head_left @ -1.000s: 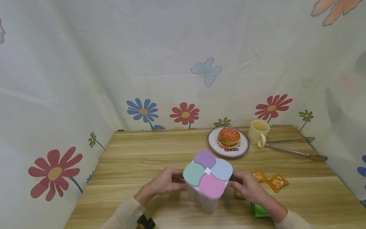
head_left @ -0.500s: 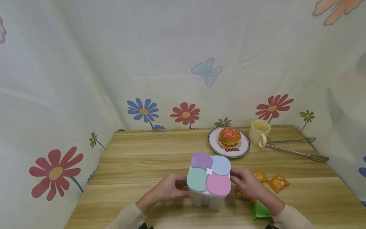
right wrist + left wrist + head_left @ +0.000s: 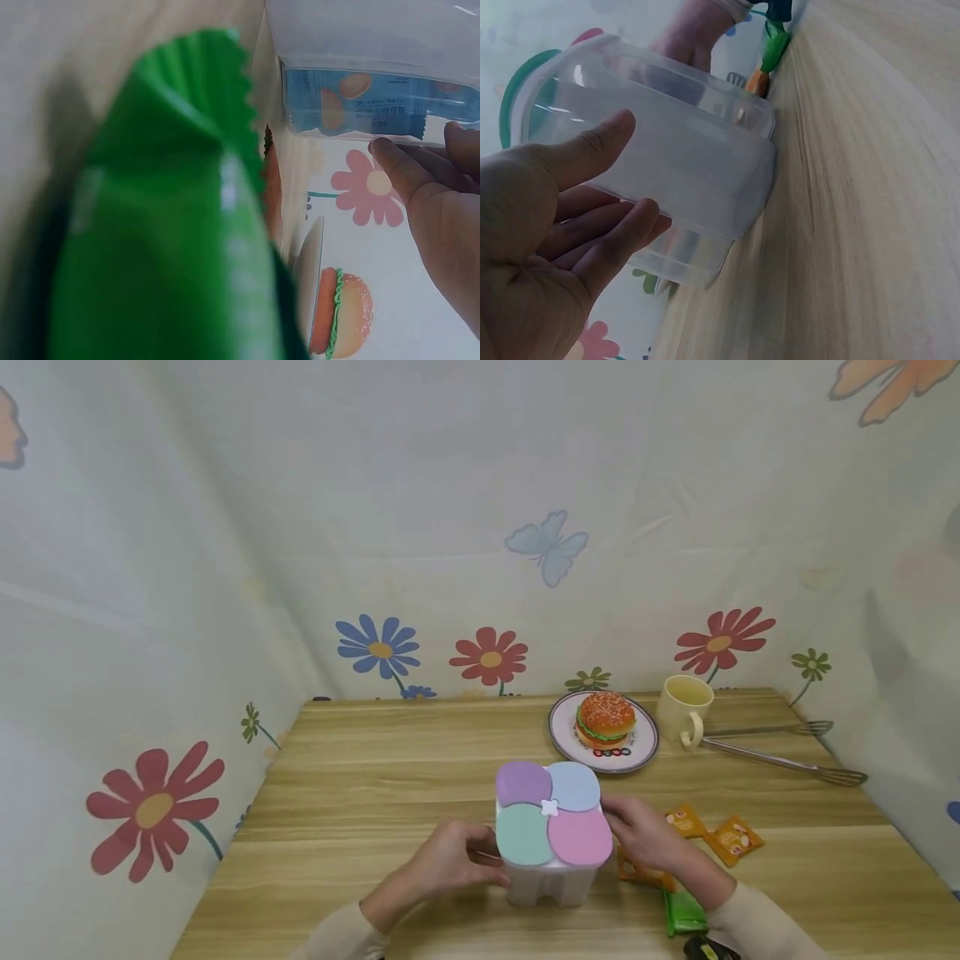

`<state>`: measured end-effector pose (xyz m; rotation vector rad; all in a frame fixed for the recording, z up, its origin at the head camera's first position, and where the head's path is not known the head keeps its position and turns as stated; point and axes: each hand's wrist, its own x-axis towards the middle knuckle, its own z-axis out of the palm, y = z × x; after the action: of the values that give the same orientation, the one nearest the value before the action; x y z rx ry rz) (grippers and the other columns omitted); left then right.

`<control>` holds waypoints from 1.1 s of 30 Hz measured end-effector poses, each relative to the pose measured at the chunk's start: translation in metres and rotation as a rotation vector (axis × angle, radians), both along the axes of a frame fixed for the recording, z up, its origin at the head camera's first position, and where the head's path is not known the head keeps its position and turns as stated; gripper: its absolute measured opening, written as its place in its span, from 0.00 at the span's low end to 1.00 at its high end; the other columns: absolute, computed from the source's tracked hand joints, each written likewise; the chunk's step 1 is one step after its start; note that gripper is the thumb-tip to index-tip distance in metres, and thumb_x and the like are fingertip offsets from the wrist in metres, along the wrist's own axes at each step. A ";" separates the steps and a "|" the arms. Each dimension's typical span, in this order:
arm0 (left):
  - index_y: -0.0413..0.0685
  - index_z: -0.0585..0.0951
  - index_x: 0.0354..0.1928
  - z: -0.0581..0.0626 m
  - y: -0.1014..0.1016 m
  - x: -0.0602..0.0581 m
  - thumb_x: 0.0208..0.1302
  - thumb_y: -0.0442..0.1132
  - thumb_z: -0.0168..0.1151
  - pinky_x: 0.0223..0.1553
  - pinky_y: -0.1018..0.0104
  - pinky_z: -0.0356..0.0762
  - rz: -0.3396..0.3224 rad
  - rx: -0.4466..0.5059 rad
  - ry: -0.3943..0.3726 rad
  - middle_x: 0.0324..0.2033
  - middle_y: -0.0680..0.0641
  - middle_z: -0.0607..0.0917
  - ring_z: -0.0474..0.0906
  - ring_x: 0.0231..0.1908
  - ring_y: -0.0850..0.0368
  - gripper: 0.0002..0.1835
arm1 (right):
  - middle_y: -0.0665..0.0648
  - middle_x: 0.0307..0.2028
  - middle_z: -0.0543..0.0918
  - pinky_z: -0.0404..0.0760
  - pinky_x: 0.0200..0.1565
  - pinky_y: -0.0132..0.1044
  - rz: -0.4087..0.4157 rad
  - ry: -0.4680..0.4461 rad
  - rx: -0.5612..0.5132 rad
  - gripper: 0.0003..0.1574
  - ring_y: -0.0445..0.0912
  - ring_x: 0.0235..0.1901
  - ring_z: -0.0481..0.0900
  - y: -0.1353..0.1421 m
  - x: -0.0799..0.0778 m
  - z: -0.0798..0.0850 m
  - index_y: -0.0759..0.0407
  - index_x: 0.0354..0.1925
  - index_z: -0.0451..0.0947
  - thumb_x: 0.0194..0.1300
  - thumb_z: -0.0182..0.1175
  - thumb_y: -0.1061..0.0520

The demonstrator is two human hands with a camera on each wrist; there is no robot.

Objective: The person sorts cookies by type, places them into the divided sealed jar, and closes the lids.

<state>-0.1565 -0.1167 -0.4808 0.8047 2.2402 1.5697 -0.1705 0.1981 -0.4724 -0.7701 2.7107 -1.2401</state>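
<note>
A clear plastic storage box (image 3: 551,887) with four rounded lobes stands upright on the wooden table, between both hands. Its lid (image 3: 525,835) has purple, blue, green and pink petals around a small white centre. On the left side, my left hand (image 3: 453,860) holds a lobe, thumb on one face and fingers on another, as the left wrist view shows on the box wall (image 3: 682,150). My right hand (image 3: 648,835) holds the opposite side, fingertips partly hidden behind the box. Through the wall, the right wrist view shows a blue snack packet (image 3: 360,101) inside.
Orange packets (image 3: 731,839) and a green packet (image 3: 684,912) lie by the right forearm. Behind the box is a plate (image 3: 562,745) with a toy burger (image 3: 606,718). A yellow mug (image 3: 684,706) and two metal whisk-like utensils (image 3: 780,756) are at back right.
The box has turned between the hands, from its pink lobe facing front to green and pink side by side in front. The left hand has shifted slightly right and nearer.
</note>
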 end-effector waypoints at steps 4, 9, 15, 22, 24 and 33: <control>0.38 0.85 0.38 -0.001 0.001 0.002 0.44 0.33 0.78 0.39 0.68 0.85 0.000 0.018 -0.003 0.35 0.40 0.88 0.87 0.37 0.59 0.17 | 0.64 0.57 0.79 0.75 0.58 0.53 0.024 -0.024 -0.021 0.21 0.58 0.59 0.75 -0.001 -0.002 0.000 0.67 0.61 0.73 0.73 0.48 0.66; 0.39 0.85 0.38 -0.001 0.000 0.004 0.44 0.33 0.79 0.38 0.69 0.85 0.007 0.015 -0.008 0.35 0.41 0.88 0.87 0.37 0.58 0.17 | 0.63 0.57 0.80 0.76 0.58 0.52 0.038 -0.023 -0.031 0.20 0.57 0.59 0.75 -0.001 -0.003 -0.002 0.67 0.61 0.73 0.74 0.48 0.65; 0.41 0.85 0.40 0.001 0.000 0.006 0.45 0.35 0.79 0.41 0.67 0.85 0.012 -0.007 0.017 0.37 0.44 0.88 0.86 0.39 0.57 0.18 | 0.63 0.57 0.80 0.76 0.58 0.52 0.031 -0.017 -0.041 0.20 0.57 0.59 0.75 0.000 -0.004 -0.003 0.67 0.60 0.74 0.74 0.48 0.64; 0.44 0.84 0.41 0.003 0.001 0.006 0.48 0.39 0.78 0.46 0.62 0.84 0.001 -0.032 0.091 0.40 0.46 0.88 0.85 0.43 0.57 0.17 | 0.66 0.58 0.78 0.75 0.58 0.52 0.039 -0.018 -0.037 0.21 0.60 0.60 0.74 0.002 -0.005 -0.001 0.69 0.62 0.71 0.73 0.49 0.64; 0.44 0.84 0.42 0.002 0.000 0.005 0.48 0.40 0.77 0.46 0.62 0.84 -0.003 -0.045 0.108 0.41 0.46 0.87 0.85 0.43 0.57 0.18 | 0.66 0.58 0.78 0.75 0.58 0.52 0.039 -0.012 -0.033 0.22 0.61 0.60 0.74 0.002 -0.005 0.000 0.69 0.62 0.71 0.73 0.50 0.64; 0.50 0.82 0.49 0.012 -0.009 0.006 0.49 0.52 0.76 0.49 0.65 0.83 0.054 -0.186 0.192 0.44 0.52 0.86 0.83 0.46 0.51 0.26 | 0.68 0.57 0.78 0.82 0.53 0.41 0.020 -0.078 -0.075 0.24 0.59 0.55 0.78 0.010 -0.005 0.001 0.68 0.62 0.71 0.69 0.56 0.64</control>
<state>-0.1501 -0.1257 -0.4683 0.8803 2.5181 1.3296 -0.1757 0.2081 -0.4716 -0.7390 2.6025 -1.3445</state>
